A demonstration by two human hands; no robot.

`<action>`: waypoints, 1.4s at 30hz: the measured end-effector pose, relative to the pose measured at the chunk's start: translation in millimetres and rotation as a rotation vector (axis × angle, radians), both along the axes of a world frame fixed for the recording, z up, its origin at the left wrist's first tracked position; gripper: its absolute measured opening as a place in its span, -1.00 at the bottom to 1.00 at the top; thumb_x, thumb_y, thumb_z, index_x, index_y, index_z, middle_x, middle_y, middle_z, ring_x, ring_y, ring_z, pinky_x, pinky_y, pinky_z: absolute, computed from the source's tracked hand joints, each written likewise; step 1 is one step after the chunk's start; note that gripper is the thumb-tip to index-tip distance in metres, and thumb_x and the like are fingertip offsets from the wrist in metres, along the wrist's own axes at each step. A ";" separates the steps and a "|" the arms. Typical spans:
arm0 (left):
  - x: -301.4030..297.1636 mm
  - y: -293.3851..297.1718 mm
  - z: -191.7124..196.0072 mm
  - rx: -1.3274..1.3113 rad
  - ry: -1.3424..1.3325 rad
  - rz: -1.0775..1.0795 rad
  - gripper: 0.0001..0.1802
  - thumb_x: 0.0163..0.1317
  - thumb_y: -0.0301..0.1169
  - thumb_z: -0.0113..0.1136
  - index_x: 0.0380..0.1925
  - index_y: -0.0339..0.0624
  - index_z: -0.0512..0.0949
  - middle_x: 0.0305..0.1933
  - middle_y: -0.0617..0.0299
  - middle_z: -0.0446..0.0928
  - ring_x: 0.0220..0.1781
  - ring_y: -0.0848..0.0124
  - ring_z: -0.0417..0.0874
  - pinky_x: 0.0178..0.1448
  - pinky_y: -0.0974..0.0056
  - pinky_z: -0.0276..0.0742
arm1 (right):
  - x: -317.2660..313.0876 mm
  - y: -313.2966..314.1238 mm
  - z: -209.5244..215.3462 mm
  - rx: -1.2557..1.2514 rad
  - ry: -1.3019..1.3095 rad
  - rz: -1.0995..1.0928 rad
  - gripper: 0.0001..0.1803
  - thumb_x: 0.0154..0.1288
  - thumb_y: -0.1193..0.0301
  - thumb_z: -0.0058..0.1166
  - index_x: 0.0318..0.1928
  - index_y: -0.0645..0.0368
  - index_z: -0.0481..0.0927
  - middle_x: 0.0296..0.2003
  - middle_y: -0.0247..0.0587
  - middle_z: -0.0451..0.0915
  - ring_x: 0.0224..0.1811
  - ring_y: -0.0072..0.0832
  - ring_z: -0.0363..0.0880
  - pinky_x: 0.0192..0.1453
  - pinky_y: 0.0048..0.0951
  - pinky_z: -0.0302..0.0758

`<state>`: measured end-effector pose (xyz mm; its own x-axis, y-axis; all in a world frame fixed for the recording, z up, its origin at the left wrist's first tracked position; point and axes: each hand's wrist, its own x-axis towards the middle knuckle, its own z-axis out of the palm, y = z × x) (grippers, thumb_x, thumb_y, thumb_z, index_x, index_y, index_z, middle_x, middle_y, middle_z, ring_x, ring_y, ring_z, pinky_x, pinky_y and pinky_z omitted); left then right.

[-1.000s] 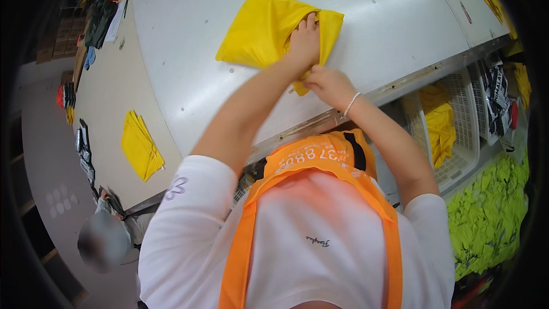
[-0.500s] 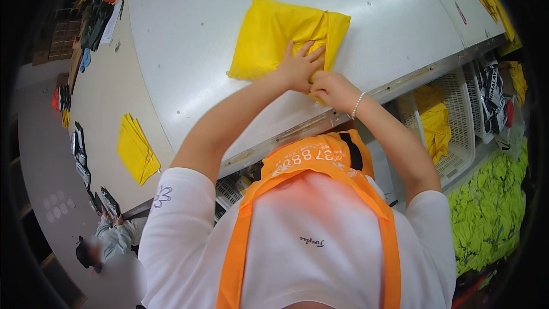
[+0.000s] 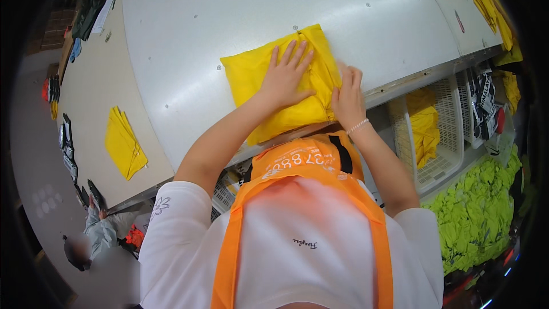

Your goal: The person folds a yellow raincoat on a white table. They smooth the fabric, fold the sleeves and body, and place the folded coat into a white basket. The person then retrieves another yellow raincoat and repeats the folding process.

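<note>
Yellow folded cloth (image 3: 249, 74): now turned and drawn nearer than in the earlier frame; placed at the near edge of the grey tabletop (image 3: 189, 40). Left hand (image 3: 287, 80): laid flat across its top, fingers spread, nothing grasped. Right hand (image 3: 349, 96): held at the cloth's right edge, fingers partly bent; whether the edge is pinched cannot be told, the fingertips being blurred. Second yellow piece (image 3: 124, 143): laid apart, to the left. White basket (image 3: 450, 115): set below the tabletop, right, with yellow fabric (image 3: 424, 129) contained. Lime-green heap (image 3: 474, 217): piled near right.
</note>
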<state>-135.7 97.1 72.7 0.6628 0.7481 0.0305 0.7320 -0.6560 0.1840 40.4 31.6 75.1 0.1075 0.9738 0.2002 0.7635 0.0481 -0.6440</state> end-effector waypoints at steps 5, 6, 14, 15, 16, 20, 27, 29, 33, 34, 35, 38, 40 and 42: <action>17.5 10.6 -22.5 -0.037 0.089 0.079 -0.07 -0.02 0.12 0.09 0.31 -0.11 0.12 0.42 0.06 0.01 0.48 0.10 -0.13 0.43 -0.17 -0.30 | -15.5 32.3 -23.0 -0.225 -0.234 0.163 -0.70 0.15 0.52 -0.08 -0.07 0.25 0.43 -0.32 -0.01 0.52 -0.30 -0.07 0.55 -0.25 -0.19 0.51; 20.9 12.6 -24.2 -0.054 0.165 0.095 -0.08 -0.03 0.10 0.09 0.31 -0.12 0.13 0.42 0.05 0.03 0.48 0.10 -0.13 0.43 -0.17 -0.29 | -24.4 34.1 -24.6 -0.245 -0.288 0.234 -0.68 0.14 0.53 -0.08 -0.05 0.27 0.44 -0.34 -0.01 0.52 -0.32 -0.08 0.55 -0.27 -0.21 0.51; -25.1 55.7 -5.8 -0.239 -0.050 0.018 -0.11 0.00 0.07 0.09 0.29 -0.17 0.15 0.41 0.04 0.04 0.46 0.10 -0.03 0.43 -0.05 -0.10 | -22.6 50.7 -25.3 -0.147 -0.525 0.428 -0.81 0.11 0.49 -0.02 -0.25 0.33 0.48 -0.21 -0.01 0.51 -0.25 -0.14 0.57 -0.24 -0.22 0.53; -38.1 59.9 -3.6 -0.193 -0.171 0.048 -0.11 0.02 0.08 0.08 0.30 -0.17 0.13 0.42 0.04 0.03 0.45 0.11 -0.01 0.43 -0.01 -0.07 | -22.5 50.7 -31.5 -0.023 -0.506 0.433 -0.79 0.14 0.46 -0.01 -0.24 0.34 0.48 -0.16 0.01 0.51 -0.22 -0.13 0.57 -0.22 -0.22 0.54; -40.5 56.8 -5.9 -0.155 -0.095 0.083 -0.10 0.05 0.09 0.06 0.31 -0.16 0.11 0.42 0.05 0.03 0.44 0.11 0.03 0.43 0.01 -0.05 | -22.2 52.8 -35.4 0.101 -0.484 0.440 -0.77 0.17 0.42 -0.01 -0.24 0.36 0.49 -0.11 0.03 0.51 -0.18 -0.12 0.58 -0.20 -0.22 0.54; -44.0 44.4 -25.7 -0.133 0.065 0.176 -0.09 0.12 0.15 0.00 0.35 -0.14 0.02 0.43 0.10 0.01 0.42 0.13 0.08 0.42 0.05 0.00 | -46.2 77.1 -26.8 -0.066 -0.277 0.490 -0.75 0.22 0.44 -0.03 -0.16 0.37 0.46 -0.12 0.08 0.53 -0.14 -0.08 0.56 -0.13 -0.23 0.53; -45.0 72.9 -50.5 -0.365 -0.358 0.302 -0.28 0.24 0.00 -0.11 0.30 -0.20 0.14 0.35 -0.05 0.15 0.37 0.15 0.19 0.39 0.18 0.10 | -54.6 185.1 -36.9 -0.561 -0.222 0.465 -0.69 0.34 0.44 -0.22 0.05 0.23 0.38 -0.36 0.03 0.58 -0.46 -0.17 0.61 -0.29 -0.28 0.58; -43.3 90.9 -67.6 -0.481 -0.457 0.448 -0.41 0.27 -0.07 -0.15 0.20 -0.21 0.27 0.22 -0.05 0.31 0.25 0.15 0.32 0.31 0.18 0.20 | -60.6 196.8 -34.9 -0.709 -0.163 0.494 -0.71 0.37 0.42 -0.26 0.02 0.23 0.39 -0.43 0.00 0.57 -0.58 -0.23 0.60 -0.39 -0.31 0.57; -27.7 110.6 -62.1 -0.737 -0.324 0.724 -0.57 0.26 -0.12 -0.15 -0.07 -0.15 0.50 -0.08 0.08 0.56 -0.06 0.20 0.57 0.07 0.15 0.41 | -65.3 192.4 -11.9 -0.731 -0.173 0.453 -0.82 0.28 0.46 -0.12 -0.13 0.23 0.42 -0.43 -0.02 0.58 -0.60 -0.28 0.59 -0.45 -0.33 0.53; -24.4 115.8 -59.2 -0.827 -0.336 0.785 -0.59 0.26 -0.11 -0.13 -0.12 -0.13 0.53 -0.12 0.11 0.58 -0.11 0.23 0.59 0.03 0.16 0.44 | -64.0 190.5 -10.8 -0.695 -0.208 0.438 -0.85 0.23 0.48 -0.04 -0.18 0.22 0.44 -0.40 -0.02 0.60 -0.56 -0.28 0.61 -0.44 -0.33 0.53; -22.5 118.1 -58.2 -0.833 -0.331 0.814 -0.60 0.24 -0.11 -0.11 -0.14 -0.12 0.54 -0.13 0.12 0.59 -0.11 0.24 0.59 0.00 0.17 0.44 | -64.0 186.0 -8.8 -0.699 -0.124 0.378 -0.87 0.24 0.46 -0.04 -0.20 0.20 0.44 -0.41 -0.03 0.60 -0.55 -0.26 0.60 -0.43 -0.32 0.52; -17.8 121.1 -53.9 -0.863 -0.326 0.885 -0.61 0.21 -0.07 -0.06 -0.22 -0.10 0.58 -0.17 0.16 0.60 -0.11 0.28 0.59 -0.04 0.18 0.45 | -58.6 177.2 -16.5 -0.623 0.034 0.277 -0.89 0.25 0.40 -0.03 -0.26 0.15 0.46 -0.44 -0.07 0.60 -0.48 -0.21 0.59 -0.40 -0.30 0.48; -14.3 120.5 -49.6 -0.897 -0.336 0.907 -0.59 0.19 -0.04 -0.03 -0.27 -0.10 0.60 -0.22 0.20 0.62 -0.12 0.30 0.59 -0.04 0.18 0.44 | -43.6 171.7 -37.1 -0.455 0.019 0.315 -0.89 0.25 0.36 -0.03 -0.27 0.11 0.48 -0.46 -0.11 0.60 -0.41 -0.19 0.58 -0.34 -0.29 0.47; -17.5 120.7 -58.5 -0.834 -0.396 0.892 -0.62 0.19 -0.06 0.01 -0.37 -0.15 0.57 -0.44 0.22 0.57 -0.48 0.35 0.53 -0.32 0.26 0.43 | -37.3 167.6 -38.7 -0.439 0.030 0.367 -0.90 0.26 0.35 -0.02 -0.29 0.07 0.49 -0.44 -0.13 0.60 -0.37 -0.18 0.57 -0.30 -0.26 0.46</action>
<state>-153.2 217.8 14.1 -0.0220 0.8138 -0.5807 0.6575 0.4493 0.6048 3.1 199.3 36.3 -0.2542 0.9396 -0.2293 0.7280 0.0298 -0.6849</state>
